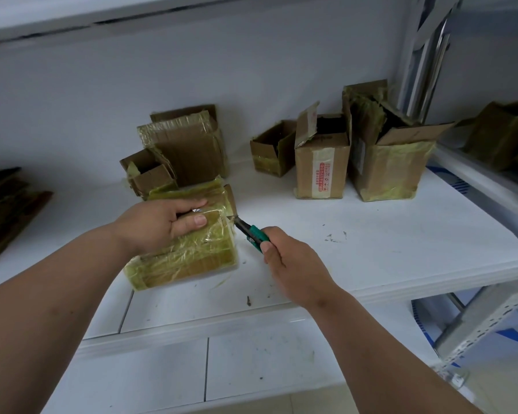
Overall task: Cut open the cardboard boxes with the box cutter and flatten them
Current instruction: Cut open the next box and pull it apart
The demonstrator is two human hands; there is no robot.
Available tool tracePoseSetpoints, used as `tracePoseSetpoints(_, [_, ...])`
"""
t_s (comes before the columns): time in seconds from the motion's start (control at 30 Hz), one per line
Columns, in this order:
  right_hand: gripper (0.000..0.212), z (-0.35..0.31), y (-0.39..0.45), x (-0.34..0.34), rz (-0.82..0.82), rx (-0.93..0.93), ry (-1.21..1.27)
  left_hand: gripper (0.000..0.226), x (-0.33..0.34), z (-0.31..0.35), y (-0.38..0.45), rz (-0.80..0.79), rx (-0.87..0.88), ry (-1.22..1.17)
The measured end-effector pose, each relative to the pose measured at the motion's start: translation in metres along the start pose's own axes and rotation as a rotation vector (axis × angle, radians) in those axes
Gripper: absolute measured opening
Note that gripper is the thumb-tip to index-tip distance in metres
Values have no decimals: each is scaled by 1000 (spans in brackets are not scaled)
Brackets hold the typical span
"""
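Seven boxes (189, 234), one cutter (251, 233)

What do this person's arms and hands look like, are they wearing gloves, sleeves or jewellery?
Both are bare. The left hand and right hand have no gloves and no rings that show, with short, plain fingernails. Neither wrist carries a watch or bracelet. No sleeve shows on either forearm, right up to the picture's edge.

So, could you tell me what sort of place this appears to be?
Probably a storeroom or packing area: opened cardboard boxes stand on a white shelf carried by a slotted metal rack, against a bare wall, with flattened cardboard stacked at the left.
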State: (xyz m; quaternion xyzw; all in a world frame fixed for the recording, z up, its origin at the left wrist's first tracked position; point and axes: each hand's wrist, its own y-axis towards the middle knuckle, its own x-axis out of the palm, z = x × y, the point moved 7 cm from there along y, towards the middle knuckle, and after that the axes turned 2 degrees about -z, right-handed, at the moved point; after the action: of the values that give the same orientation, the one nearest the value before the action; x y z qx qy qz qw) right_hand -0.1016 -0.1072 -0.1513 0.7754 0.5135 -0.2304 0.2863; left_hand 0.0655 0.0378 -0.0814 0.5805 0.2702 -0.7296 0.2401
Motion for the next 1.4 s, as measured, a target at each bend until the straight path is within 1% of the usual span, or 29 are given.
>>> tracePoseSetpoints(0.1, [34, -6, 1, -5, 12, -20, 22, 73, 0, 0, 0, -16, 0, -9])
tracePoseSetpoints(0.17, [39, -11, 2, -6, 11, -32, 27, 90, 1, -1, 0, -27, 14, -4])
tracePoseSetpoints(0.23, [39, -13, 5, -6, 11, -44, 10, 107, 0, -1, 0, -23, 23, -9])
tracePoseSetpoints(0.3, [38, -13, 7, -7, 19, -53, -16, 113, -1, -2, 1, -12, 24, -17])
tracePoseSetpoints(0.37, [38, -11, 6, -7, 20, -48, -24, 114, 0, -1, 1, -12, 29, -16])
tracePoseSetpoints(0.47, [36, -8, 8, -6, 21, -36, -19, 108, 0, 0, 2, -18, 32, -14])
tracePoseSetpoints(0.53, [30, -9, 10, -6, 32, -42, -13, 101, 0, 0, 3, -26, 29, -14])
tracePoseSetpoints(0.6, [17, -9, 13, -6, 36, -36, -7, 96, -1, 0, 4, -38, 26, -19])
tracePoseSetpoints(0.63, [15, -9, 14, -6, 37, -26, -1, 100, -2, 0, 4, -44, 33, -23])
tracePoseSetpoints(0.73, [25, -9, 17, -7, 37, -14, -23, 117, -5, 1, 5, -63, 61, -29])
tracePoseSetpoints(0.87, [34, -9, 22, -9, 20, -19, -64, 121, -7, 1, 9, -70, 67, -26])
tracePoseSetpoints(1.0, [27, -8, 19, -7, 11, -34, -72, 113, -8, 1, 10, -58, 63, -38])
tracePoseSetpoints(1.13, [25, -4, 16, -3, 22, -38, -83, 124, -8, 0, 11, -61, 69, -38])
tracePoseSetpoints(1.23, [24, -3, 13, 2, 8, -36, -90, 124, -8, -1, 12, -57, 74, -27])
tracePoseSetpoints(1.33, [19, -1, 11, 4, 4, -24, -94, 125, -7, 0, 11, -54, 83, -14])
tracePoseSetpoints(1.4, [17, 1, 8, 6, -15, -18, -133, 126, -8, -2, 11, -48, 71, -5])
